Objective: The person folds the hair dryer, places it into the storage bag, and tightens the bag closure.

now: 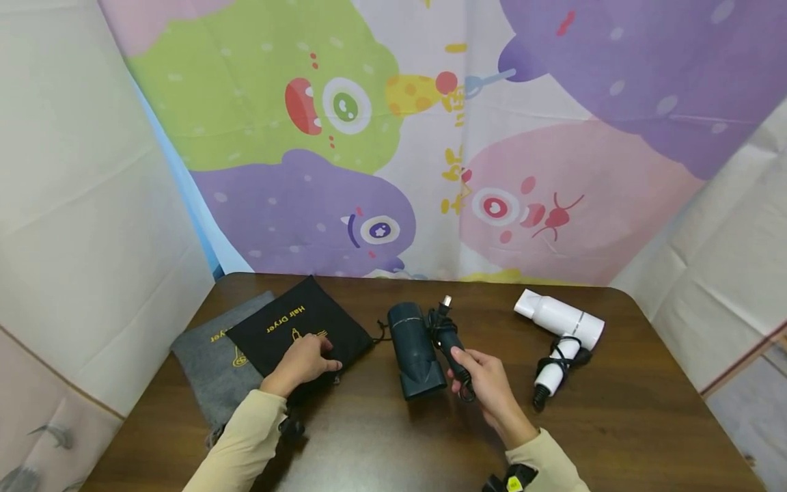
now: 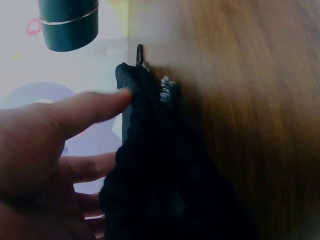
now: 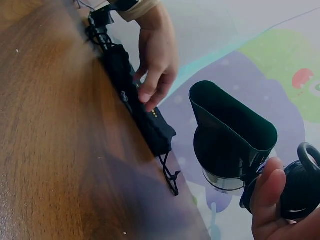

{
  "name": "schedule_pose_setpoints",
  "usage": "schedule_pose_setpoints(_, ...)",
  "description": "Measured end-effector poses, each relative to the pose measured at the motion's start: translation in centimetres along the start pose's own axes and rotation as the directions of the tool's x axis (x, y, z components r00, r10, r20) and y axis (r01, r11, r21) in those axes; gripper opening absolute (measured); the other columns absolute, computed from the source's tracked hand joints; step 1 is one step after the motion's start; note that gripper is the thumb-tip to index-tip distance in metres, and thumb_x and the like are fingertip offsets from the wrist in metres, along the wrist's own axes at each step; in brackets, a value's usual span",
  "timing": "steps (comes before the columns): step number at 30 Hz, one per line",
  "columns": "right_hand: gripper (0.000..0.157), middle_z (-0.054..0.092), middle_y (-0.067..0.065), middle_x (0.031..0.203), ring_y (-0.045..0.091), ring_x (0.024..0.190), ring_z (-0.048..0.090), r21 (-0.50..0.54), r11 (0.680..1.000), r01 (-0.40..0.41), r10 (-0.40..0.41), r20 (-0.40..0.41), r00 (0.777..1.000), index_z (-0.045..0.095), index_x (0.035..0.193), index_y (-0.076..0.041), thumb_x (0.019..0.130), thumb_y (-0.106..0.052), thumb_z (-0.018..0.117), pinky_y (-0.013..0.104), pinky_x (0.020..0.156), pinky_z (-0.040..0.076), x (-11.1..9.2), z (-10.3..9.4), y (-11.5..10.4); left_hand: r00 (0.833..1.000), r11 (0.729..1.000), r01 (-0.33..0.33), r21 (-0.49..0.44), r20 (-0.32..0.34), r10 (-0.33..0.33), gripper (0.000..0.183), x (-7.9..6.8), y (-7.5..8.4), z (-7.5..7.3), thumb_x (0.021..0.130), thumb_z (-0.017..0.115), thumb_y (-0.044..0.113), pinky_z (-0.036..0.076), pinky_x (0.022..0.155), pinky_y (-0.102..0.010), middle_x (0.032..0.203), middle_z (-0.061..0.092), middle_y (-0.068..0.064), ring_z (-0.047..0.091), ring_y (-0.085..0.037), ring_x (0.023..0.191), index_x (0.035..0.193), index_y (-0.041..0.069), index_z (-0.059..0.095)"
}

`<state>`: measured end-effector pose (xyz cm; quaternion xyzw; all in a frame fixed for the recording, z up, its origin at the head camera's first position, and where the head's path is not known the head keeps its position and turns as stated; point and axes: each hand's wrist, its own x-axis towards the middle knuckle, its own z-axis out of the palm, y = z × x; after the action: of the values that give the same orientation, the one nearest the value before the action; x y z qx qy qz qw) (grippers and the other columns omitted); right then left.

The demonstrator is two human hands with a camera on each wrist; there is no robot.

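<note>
My right hand (image 1: 488, 386) grips the handle of a dark green hair dryer (image 1: 415, 348), with its cord wound round the handle. In the right wrist view the flat nozzle of the dryer (image 3: 235, 122) faces up toward the camera, and the thumb lies along the handle. A black drawstring pouch (image 1: 289, 307) printed "Hair Dryer" lies on the left, partly over a grey pouch (image 1: 212, 355). On the black pouch rests my left hand (image 1: 304, 362), thumb and fingers apart. In the left wrist view the thumb touches the edge of the dark pouch (image 2: 155, 145).
A white hair dryer (image 1: 568, 321) with a black cord wrapped round its handle lies on the right of the brown table (image 1: 381, 437). Behind the table hangs a cartoon-printed cloth (image 1: 430, 246), with pale panels on both sides.
</note>
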<state>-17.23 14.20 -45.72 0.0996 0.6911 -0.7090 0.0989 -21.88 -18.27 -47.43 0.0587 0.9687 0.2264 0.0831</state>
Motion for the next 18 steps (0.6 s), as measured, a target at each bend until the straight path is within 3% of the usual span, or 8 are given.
schedule_pose_setpoints(4, 0.041, 0.063, 0.004, 0.073, 0.011, 0.051, 0.056, 0.002, 1.0, -0.01, 0.01, 0.004, 1.0, 0.06, 0.117, 0.007, 0.097, -0.029, 0.058, 0.022, 0.051, 0.045, -0.19, -0.04, 0.21, 0.999, 0.999, -0.003, 0.048, 0.044, 0.001, 0.052, -0.55, 0.06, 0.48, 0.076, 0.082, 0.032, 0.044, 0.097, -0.054, 0.119, 0.059, -0.022, 0.054, -0.04, 0.112, 0.115, 0.002, 0.066)
schedule_pose_setpoints(9, 0.041, 0.063, 0.005, 0.072, 0.011, 0.05, 0.056, 0.01, 1.0, -0.008, 0.008, 0.0, 1.0, 0.06, 0.115, 0.008, 0.096, -0.028, 0.059, 0.022, 0.05, 0.046, -0.28, -0.07, 0.3, 0.999, 0.998, 0.007, 0.07, 0.045, -0.01, 0.054, -0.77, 0.28, 0.68, 0.073, 0.085, 0.03, 0.044, 0.098, -0.055, 0.125, 0.055, -0.024, 0.05, -0.04, 0.115, 0.116, 0.003, 0.065)
schedule_pose_setpoints(18, 0.039, 0.064, 0.005, 0.072, 0.011, 0.05, 0.056, 0.007, 1.0, -0.012, 0.012, -0.009, 1.0, 0.061, 0.11, 0.008, 0.095, -0.029, 0.06, 0.022, 0.049, 0.044, -0.36, -0.05, 0.21, 0.999, 0.996, -0.034, 0.08, -0.03, 0.037, 0.025, -0.76, 0.18, 0.39, 0.078, 0.079, 0.023, 0.048, 0.086, -0.049, 0.099, 0.064, -0.013, 0.06, -0.033, 0.095, 0.095, 0.008, 0.069)
